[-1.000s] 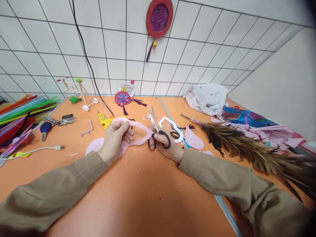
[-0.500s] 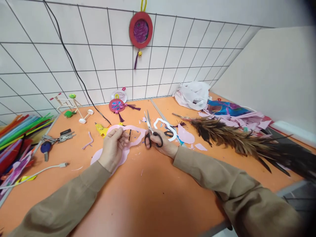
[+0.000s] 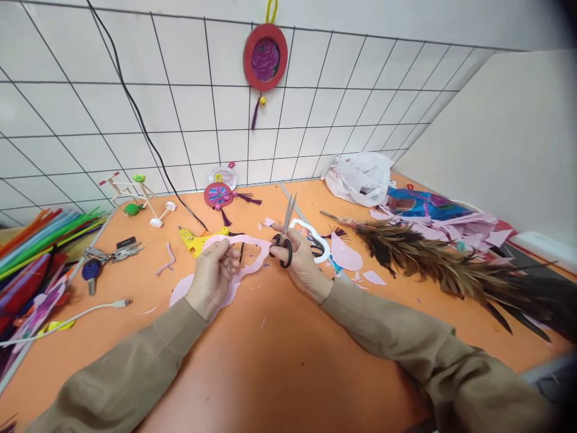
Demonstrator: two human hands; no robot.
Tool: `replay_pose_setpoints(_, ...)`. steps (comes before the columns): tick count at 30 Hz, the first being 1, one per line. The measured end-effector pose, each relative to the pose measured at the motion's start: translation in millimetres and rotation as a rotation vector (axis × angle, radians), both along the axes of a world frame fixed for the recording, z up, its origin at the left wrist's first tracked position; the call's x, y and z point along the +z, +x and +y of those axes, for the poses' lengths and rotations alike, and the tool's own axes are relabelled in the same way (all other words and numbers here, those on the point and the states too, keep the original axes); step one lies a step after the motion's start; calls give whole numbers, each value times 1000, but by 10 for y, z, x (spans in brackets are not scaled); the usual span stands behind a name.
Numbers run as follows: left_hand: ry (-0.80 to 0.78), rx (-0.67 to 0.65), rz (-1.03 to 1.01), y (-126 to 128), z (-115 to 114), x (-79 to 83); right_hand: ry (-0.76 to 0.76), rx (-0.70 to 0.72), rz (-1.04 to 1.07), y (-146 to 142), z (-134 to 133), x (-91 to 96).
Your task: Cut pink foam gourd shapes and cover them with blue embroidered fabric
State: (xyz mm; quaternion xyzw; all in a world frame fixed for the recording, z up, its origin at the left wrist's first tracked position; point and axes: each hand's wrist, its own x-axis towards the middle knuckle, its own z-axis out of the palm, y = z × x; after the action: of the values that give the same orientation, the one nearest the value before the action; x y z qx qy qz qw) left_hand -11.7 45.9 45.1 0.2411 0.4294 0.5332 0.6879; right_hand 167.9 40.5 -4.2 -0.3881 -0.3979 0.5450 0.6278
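Note:
My left hand (image 3: pixel 214 273) pinches a pink paper ring cut-out (image 3: pixel 252 249) just above the orange table (image 3: pixel 279 361). My right hand (image 3: pixel 300 261) grips black-handled scissors (image 3: pixel 285 234), fingers through the loops, blades nearly closed and pointing up and away. The blades stand just right of the pink ring's far edge. A pink paper circle (image 3: pixel 180 288) lies under my left wrist. A white paper outline (image 3: pixel 315 234) lies right behind the scissors.
Brown feathers (image 3: pixel 442 264), pink scraps and a white plastic bag (image 3: pixel 360 177) lie to the right. Keys (image 3: pixel 106 255), a white cable (image 3: pixel 72 316), pipe cleaners (image 3: pixel 36 231) and a yellow glue gun (image 3: pixel 198 237) sit left. Round ornaments hang on the wire grid wall.
My right hand has turned the scissors upright and brought the blades together beside the pink ring. The left hand keeps its pinch. The camera view shifted slightly.

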Motion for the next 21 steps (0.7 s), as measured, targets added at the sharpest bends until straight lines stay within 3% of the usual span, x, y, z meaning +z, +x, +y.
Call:
replay_pose_setpoints(7, 79, 16, -20, 54, -22, -131, -42, -5, -50, -42, 44, 127)
replay_pose_setpoints(11, 200, -60, 23, 101, -70, -167, -74, 4, -10, -66, -8, 231)
replay_pose_setpoints(15, 267, -119, 130, 173, -101, -122, -86, 21, -50, -93, -90, 319)
replay_pose_setpoints(21, 292, 5, 44, 148, -46, 10, -37, 9, -114, -79, -160, 434)
